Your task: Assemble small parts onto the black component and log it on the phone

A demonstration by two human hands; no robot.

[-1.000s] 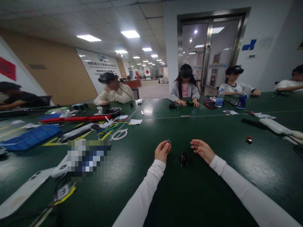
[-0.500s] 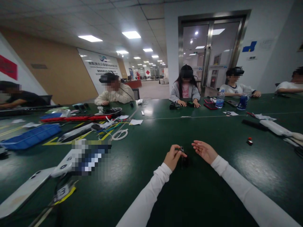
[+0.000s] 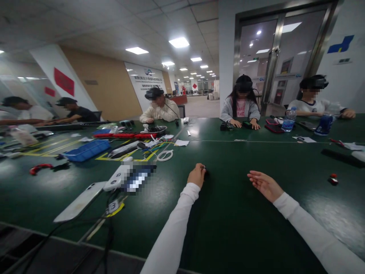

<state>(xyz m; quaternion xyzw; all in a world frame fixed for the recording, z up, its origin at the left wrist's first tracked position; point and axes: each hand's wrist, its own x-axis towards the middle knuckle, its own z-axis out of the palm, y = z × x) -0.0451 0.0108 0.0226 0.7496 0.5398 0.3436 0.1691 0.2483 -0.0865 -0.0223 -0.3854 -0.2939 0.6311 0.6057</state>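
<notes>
My left hand is closed just above the green table, its fingertips pinched on a small dark object. Most of that object is hidden behind the fingers, so its kind does not show. Off to the right, my right hand hovers over the tabletop with fingers stretched out and nothing in them. Beyond it lies a small red-and-dark piece.
Left of my hands lie a white phone, a blurred-out dark device, a coiled white cable and a blue tray. Across the table sit several people in headsets. A water bottle stands at the far right.
My left hand has moved left, away from my right hand, with the small dark object still pinched. My right hand stays open. The view has turned to the left.
</notes>
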